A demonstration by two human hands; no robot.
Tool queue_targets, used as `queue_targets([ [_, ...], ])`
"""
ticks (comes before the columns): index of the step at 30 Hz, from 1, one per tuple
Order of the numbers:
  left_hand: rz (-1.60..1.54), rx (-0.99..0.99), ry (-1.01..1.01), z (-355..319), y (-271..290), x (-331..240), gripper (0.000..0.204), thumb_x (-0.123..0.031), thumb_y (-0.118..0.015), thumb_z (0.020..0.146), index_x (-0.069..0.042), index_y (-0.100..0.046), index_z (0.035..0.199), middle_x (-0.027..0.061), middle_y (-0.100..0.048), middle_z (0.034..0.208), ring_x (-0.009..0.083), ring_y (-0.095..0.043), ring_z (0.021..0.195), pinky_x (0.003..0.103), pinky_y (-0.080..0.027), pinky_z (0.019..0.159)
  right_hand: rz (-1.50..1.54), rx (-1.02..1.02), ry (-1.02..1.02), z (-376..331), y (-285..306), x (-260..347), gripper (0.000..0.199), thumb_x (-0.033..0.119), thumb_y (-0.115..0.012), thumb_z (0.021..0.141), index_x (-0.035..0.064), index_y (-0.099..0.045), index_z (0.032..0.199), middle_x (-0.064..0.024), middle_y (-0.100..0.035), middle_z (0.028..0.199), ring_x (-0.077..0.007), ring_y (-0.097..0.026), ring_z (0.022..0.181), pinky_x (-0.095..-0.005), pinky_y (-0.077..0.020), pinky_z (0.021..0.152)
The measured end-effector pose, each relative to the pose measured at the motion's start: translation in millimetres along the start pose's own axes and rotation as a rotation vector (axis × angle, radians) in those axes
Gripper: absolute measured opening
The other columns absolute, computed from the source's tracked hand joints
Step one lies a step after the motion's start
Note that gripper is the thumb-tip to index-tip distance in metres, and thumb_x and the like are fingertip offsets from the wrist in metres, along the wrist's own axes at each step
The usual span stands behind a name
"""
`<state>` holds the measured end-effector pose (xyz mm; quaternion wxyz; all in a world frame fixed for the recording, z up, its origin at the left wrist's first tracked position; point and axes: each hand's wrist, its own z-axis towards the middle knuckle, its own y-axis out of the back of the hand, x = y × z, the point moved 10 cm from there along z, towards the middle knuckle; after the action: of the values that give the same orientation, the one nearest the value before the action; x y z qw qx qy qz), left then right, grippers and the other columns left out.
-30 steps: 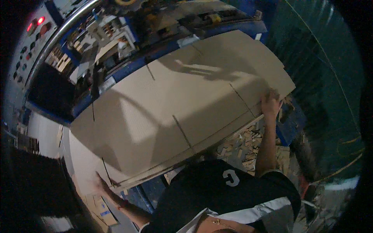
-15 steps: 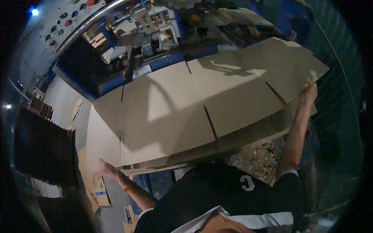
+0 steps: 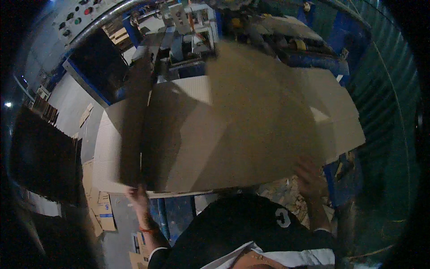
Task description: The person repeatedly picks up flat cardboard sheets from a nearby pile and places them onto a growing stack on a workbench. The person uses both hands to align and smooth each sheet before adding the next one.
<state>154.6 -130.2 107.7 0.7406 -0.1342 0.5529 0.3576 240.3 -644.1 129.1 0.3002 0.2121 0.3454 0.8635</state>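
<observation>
A brown cardboard sheet [image 3: 251,130], blurred by motion, is raised and bent in front of me. Its narrow left panel [image 3: 134,121] stands up along a crease. At its near left corner, my left hand [image 3: 139,199] is closed on the edge, thumb side up. My right hand [image 3: 310,177] is at the sheet's near right edge; its fingers are smeared, so their grip is unclear. Under the raised sheet lie more flat cardboard sheets [image 3: 345,116], which stick out at both sides.
Beyond the cardboard stands a blue machine [image 3: 94,67] with rollers and a button panel [image 3: 74,20]. Dark stacked board [image 3: 42,157] stands at left, near loose cardboard pieces [image 3: 101,210] on the floor. Scraps [image 3: 286,197] lie below my right side. A green corrugated wall [image 3: 385,134] runs along the right.
The top sheet has bent upward, its left panel now standing. My right hand has come inward and nearer to me from the far right corner. My left hand has shifted slightly right.
</observation>
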Motion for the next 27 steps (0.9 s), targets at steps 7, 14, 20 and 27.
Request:
queue_targets([
  [7,0.847,0.671,-0.470,-28,-114,-43,0.048,-0.006,-0.058,0.071,-0.015,-0.058,0.118,0.0093,-0.048,0.131,0.0293,-0.039,0.126,0.048,-0.025,0.107,0.167,0.361,0.098,21,-50,4,0.038,0.007,-0.060,0.072,0.0141,-0.062,0.109,-0.0067,-0.057,0.122,-0.0291,-0.050,0.117,-0.0459,-0.0367,0.100],
  [14,0.924,0.708,-0.597,-1,-123,-41,0.064,-0.004,-0.065,0.065,-0.018,-0.051,0.126,0.0080,-0.042,0.137,0.0281,-0.036,0.128,0.049,-0.023,0.107,0.204,0.498,0.129,55,-72,-26,0.042,0.016,-0.063,0.076,0.0127,-0.057,0.118,-0.0094,-0.048,0.131,-0.0319,-0.040,0.125,-0.0465,-0.0296,0.105],
  [20,0.872,0.711,-0.619,13,-130,-42,0.067,-0.007,-0.066,0.067,-0.015,-0.047,0.130,0.0097,-0.041,0.137,0.0298,-0.036,0.128,0.048,-0.023,0.108,-0.036,0.609,0.137,65,-89,-65,0.063,0.046,-0.062,0.075,0.0153,-0.048,0.128,-0.0079,-0.037,0.140,-0.0302,-0.031,0.131,-0.0482,-0.0245,0.106],
  [27,0.705,0.522,-0.693,82,-154,-27,0.072,0.001,-0.072,0.062,-0.011,-0.047,0.129,0.0137,-0.043,0.134,0.0309,-0.040,0.124,0.039,-0.031,0.105,-0.160,0.538,0.335,112,-126,-97,0.070,0.058,-0.057,0.072,0.0145,-0.050,0.126,-0.0079,-0.037,0.139,-0.0286,-0.034,0.129,-0.0467,-0.0268,0.104],
])
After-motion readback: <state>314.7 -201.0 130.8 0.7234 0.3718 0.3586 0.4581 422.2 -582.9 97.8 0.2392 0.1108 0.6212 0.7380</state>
